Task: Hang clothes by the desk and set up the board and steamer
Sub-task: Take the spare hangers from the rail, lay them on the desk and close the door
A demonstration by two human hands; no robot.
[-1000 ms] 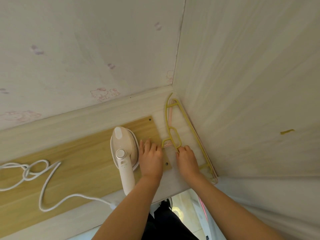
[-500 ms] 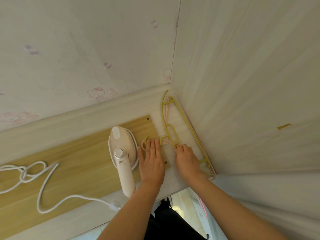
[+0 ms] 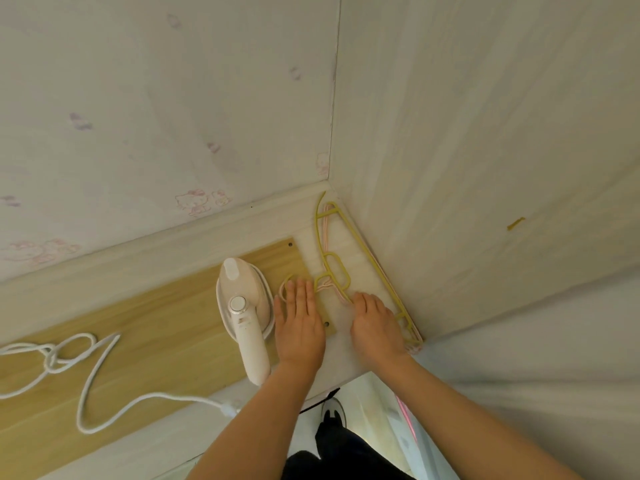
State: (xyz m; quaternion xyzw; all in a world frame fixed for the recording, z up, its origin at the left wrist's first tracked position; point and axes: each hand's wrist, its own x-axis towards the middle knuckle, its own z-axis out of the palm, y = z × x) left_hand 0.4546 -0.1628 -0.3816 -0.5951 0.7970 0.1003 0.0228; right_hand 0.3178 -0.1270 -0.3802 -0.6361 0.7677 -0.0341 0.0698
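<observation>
A white handheld steamer lies on a light wooden board that rests on the white desk. Its white cord loops across the board to the left. Yellow hangers with pink ones beneath them lie flat in the desk's right corner against the side wall. My left hand rests flat, fingers together, on the board's right end, over the hangers' hooks. My right hand presses down on the hangers' lower arm, fingers curled on it.
A wall with faint pink cartoon prints rises behind the desk and a white panel closes the right side. Below the desk's front edge I see dark trousers and a shoe on a pale floor.
The hangers have slid a little to the left, their hooks now poking out under my left fingers. My left hand has flattened over the board's end. The right hand stays on the hangers.
</observation>
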